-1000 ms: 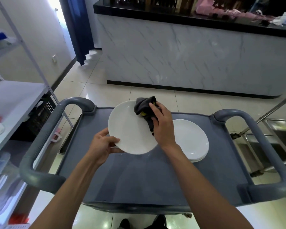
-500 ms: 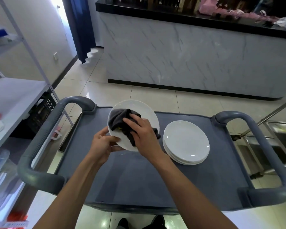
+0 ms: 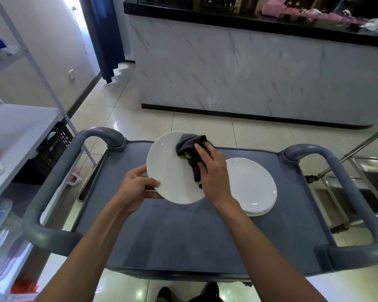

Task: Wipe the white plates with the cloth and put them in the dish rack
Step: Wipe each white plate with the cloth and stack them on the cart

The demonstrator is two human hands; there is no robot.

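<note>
A white plate (image 3: 168, 168) is held tilted above the grey cart top (image 3: 183, 236). My left hand (image 3: 135, 188) pinches its near left rim, thumb on the face. My right hand (image 3: 214, 171) presses a dark grey cloth (image 3: 190, 149) with a yellow edge against the plate's upper right part. To the right, a stack of white plates (image 3: 251, 186) lies flat on the cart, partly hidden by my right wrist. No dish rack is in view.
The cart has thick grey handles at left (image 3: 50, 192) and right (image 3: 354, 197). A white metal shelf unit (image 3: 20, 127) stands at the left, a steel frame with a tray (image 3: 369, 175) at the right. A marble-fronted counter (image 3: 249, 68) is across the tiled floor.
My right hand has slid the cloth from the plate's left centre to its upper right. The plate's face has tilted more toward me. My left hand keeps its hold.
</note>
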